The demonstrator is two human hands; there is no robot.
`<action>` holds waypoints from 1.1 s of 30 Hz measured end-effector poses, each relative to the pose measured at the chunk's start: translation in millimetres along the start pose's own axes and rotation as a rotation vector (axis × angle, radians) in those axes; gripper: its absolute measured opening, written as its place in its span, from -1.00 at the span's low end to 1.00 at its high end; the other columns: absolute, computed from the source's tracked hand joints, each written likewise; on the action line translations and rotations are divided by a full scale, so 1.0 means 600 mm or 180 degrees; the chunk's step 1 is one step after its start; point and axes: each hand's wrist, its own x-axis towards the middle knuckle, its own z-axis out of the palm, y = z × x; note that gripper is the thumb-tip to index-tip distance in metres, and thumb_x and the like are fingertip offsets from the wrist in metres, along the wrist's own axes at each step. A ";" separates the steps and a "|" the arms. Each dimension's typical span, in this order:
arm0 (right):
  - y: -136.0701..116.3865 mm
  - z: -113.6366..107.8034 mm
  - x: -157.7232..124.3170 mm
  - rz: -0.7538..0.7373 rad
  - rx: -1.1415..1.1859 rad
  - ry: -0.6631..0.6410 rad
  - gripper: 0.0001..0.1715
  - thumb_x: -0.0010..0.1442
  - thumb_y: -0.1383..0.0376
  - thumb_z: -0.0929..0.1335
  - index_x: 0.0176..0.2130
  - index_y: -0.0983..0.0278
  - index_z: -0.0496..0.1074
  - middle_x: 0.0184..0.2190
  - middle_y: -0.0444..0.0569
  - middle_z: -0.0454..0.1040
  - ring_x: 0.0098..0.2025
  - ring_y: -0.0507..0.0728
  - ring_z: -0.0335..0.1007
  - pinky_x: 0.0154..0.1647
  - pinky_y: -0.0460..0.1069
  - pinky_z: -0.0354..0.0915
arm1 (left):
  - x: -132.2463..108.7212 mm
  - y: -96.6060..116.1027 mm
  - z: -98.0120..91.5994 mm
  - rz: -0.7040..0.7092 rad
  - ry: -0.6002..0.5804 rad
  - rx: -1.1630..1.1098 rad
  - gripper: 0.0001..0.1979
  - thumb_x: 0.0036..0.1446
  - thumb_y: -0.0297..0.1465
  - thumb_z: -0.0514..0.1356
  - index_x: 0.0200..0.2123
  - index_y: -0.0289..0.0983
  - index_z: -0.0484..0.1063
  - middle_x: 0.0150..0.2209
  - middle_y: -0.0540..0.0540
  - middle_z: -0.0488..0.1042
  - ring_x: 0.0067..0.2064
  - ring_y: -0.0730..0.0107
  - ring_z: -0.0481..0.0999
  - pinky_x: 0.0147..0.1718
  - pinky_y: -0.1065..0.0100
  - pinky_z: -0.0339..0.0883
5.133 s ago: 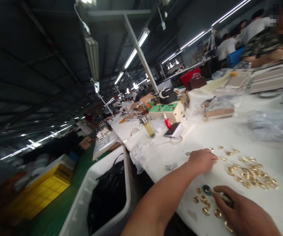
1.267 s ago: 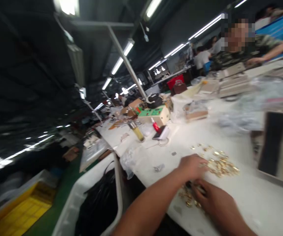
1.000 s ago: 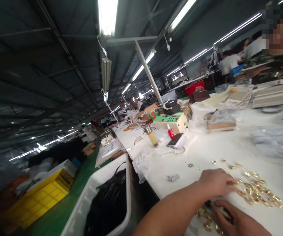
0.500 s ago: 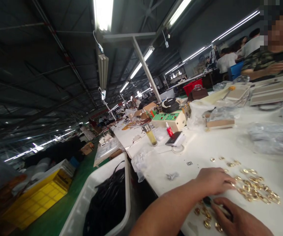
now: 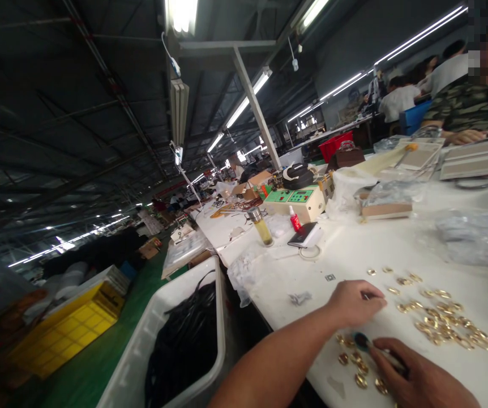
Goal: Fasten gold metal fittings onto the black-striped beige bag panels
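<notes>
My left hand hovers over the white table with thumb and fingertips pinched together; whatever they hold, if anything, is too small to make out. Below it my right hand is closed round a short tool with a dark round head, teal at the rim, and a pale handle partly hidden by the fingers. Shiny gold ring-like metal fittings lie scattered to the right of my left hand. A smaller group of gold fittings lies under the tool's head, left of my right hand.
A white bin of black straps stands against the table's left edge. Farther back are a bottle of yellow liquid, a red-labelled bottle, a notebook and a control box. A co-worker's hand rests at the far right.
My left hand has drawn back leftward from the larger group of gold fittings, its fingertips now pinched. My right hand keeps its tool nearly in place. The co-worker's hand has lowered to the table.
</notes>
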 end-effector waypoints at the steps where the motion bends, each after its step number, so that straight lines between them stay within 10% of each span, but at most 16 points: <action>1: -0.005 -0.002 -0.004 0.0105 -0.0022 0.0016 -0.53 0.21 -0.21 0.28 -0.15 -0.06 0.61 -0.23 -0.08 0.70 -0.29 0.30 0.64 -0.29 0.07 0.42 | -0.011 0.001 -0.010 -0.0100 0.0071 -0.0373 -0.79 0.00 -0.33 0.41 -0.26 -0.27 0.64 -0.39 -0.04 0.57 -0.36 0.38 0.50 -0.27 0.31 0.47; 14: -0.052 -0.025 -0.008 0.0231 0.0531 0.0479 -0.58 0.25 -0.10 0.35 -0.19 0.11 0.62 -0.34 -0.12 0.65 -0.36 0.17 0.53 -0.27 0.03 0.31 | -0.137 -0.060 -0.086 -0.0618 0.0074 -0.2368 -0.52 -0.01 -0.17 0.50 -0.11 -0.28 0.48 -0.29 -0.07 0.56 -0.42 0.46 0.55 -0.62 0.52 0.32; 33: -0.046 -0.021 -0.004 0.0083 0.0208 0.0488 -0.71 0.29 0.01 0.37 -0.22 0.10 0.60 -0.41 -0.16 0.59 -0.43 0.11 0.41 -0.34 -0.01 0.25 | -0.139 -0.080 -0.071 -0.0658 0.0308 -0.2242 -0.51 -0.12 -0.32 0.57 -0.13 -0.36 0.55 -0.17 -0.21 0.67 -0.33 0.39 0.63 -0.44 0.46 0.53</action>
